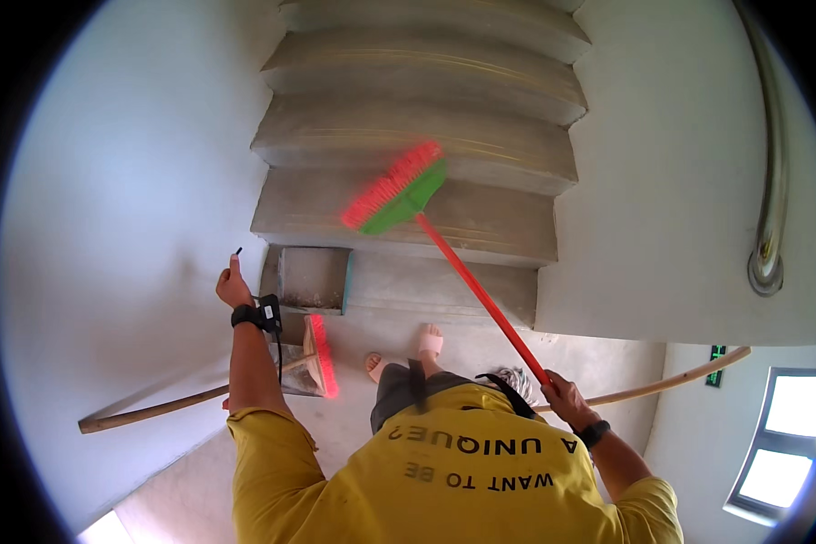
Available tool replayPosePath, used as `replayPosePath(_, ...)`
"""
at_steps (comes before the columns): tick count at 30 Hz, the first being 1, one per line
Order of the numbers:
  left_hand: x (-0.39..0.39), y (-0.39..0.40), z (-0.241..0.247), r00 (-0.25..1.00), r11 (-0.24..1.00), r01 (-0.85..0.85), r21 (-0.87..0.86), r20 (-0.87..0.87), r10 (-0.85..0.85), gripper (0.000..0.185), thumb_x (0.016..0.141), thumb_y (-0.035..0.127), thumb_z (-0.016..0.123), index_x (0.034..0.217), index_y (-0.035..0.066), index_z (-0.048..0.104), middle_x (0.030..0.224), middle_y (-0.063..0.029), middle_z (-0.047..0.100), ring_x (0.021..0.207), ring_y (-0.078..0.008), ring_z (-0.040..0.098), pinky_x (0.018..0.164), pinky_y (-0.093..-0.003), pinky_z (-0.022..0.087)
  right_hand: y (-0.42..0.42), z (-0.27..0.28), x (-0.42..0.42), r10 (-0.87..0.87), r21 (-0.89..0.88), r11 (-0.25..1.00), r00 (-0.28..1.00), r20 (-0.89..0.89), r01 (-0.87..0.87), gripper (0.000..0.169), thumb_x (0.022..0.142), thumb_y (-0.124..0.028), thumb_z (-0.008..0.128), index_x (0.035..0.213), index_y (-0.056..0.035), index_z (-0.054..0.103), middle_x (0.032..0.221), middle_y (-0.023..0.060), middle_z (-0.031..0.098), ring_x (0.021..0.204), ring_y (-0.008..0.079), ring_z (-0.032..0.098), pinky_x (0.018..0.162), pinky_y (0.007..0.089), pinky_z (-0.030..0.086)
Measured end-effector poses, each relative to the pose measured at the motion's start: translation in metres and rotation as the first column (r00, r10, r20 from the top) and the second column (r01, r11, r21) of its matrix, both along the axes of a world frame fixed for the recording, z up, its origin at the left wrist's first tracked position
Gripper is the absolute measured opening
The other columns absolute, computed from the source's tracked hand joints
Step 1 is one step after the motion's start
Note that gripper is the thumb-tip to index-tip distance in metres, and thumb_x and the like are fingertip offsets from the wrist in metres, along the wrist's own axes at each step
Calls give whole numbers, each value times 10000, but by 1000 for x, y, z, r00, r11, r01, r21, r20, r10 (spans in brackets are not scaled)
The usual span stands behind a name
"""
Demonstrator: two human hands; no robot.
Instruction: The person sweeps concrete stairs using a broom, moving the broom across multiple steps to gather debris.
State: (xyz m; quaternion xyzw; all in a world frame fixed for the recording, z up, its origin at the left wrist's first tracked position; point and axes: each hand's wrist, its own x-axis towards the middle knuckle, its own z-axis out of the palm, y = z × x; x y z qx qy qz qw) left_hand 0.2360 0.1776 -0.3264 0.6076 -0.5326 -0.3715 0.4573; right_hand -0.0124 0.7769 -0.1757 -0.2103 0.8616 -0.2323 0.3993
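My right hand (566, 402) grips the red handle of a broom (484, 299). Its green head with pink-red bristles (396, 194) lies over the lower stair treads, the bristles slightly blurred. At the left wall, my left hand (234, 284) is closed, and a thin dark object (239, 251) sticks out past the thumb. Most of that object is hidden, so I cannot tell what it is. A dustpan (315, 277) with a teal edge and dirt inside rests at the left end of the lowest step, just right of the left hand.
Concrete stairs (415, 115) rise ahead between white walls. A second broom (318, 357) rests by a grey pan (299, 377), its wooden handle reaching left. Near my right side are a mop (515, 382) and a wooden pole (673, 386). A metal handrail (768, 204) runs along the right wall.
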Motion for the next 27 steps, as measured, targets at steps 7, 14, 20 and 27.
replayPosePath(7,6,-7,-3,994,995,101,-4,-31,-101,444,777,292,627,481,89,366,499,60,299,496,-66,236,450,-261,179,22,-6,22,-11,-43,999,1000,5,11,303,837,-186,489,1097,-30,499,588,37,471,531,107,441,499,264,381)
replayPosePath(14,9,-16,-43,957,952,281,124,-117,-267,346,808,291,587,571,62,480,536,46,411,497,-51,341,454,-212,279,28,-7,59,-170,-51,983,977,126,178,279,838,-166,509,1082,-30,528,617,21,495,571,84,443,514,243,371)
replayPosePath(20,18,-17,-36,930,948,317,-37,209,-302,345,790,357,581,959,59,615,699,-38,589,642,-173,534,581,-298,438,63,3,77,-382,-62,916,909,169,396,246,853,-180,486,1048,-42,546,557,-25,461,449,63,417,397,238,338)
replayPosePath(27,-44,53,24,801,808,534,-251,456,-388,350,694,125,636,1022,52,543,968,-162,517,919,-299,504,799,-394,409,51,2,47,-412,-51,894,862,296,445,357,836,-165,509,1157,-29,433,646,40,524,435,103,492,400,252,444)
